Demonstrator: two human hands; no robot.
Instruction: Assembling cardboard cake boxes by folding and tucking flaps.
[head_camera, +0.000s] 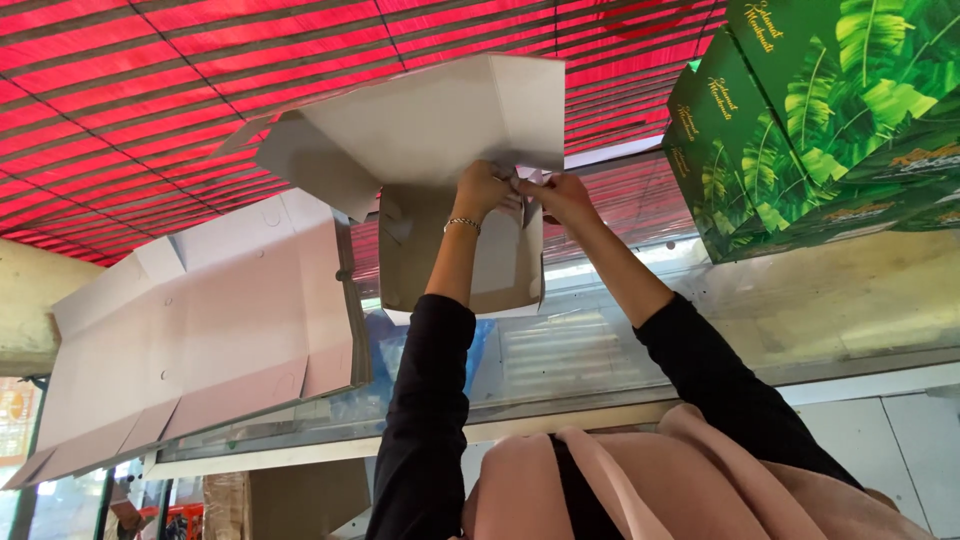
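A partly folded grey cardboard box (430, 130) is held in front of me, its broad flaps spread open towards the red striped surface (120, 90). My left hand (480, 190), with a thin bracelet on the wrist, pinches the box where the flaps meet. My right hand (562, 196) grips the same fold right beside it, fingertips nearly touching the left hand. Both arms wear black sleeves. A narrower panel of the box (500, 270) hangs below the hands. The inside of the box is hidden.
A stack of flat, unfolded grey cardboard blanks (200, 340) lies at the left. Green leaf-printed boxes (820, 120) are stacked at the upper right. A glass-topped counter (600, 350) runs under the arms. A pink apron (640, 480) fills the bottom edge.
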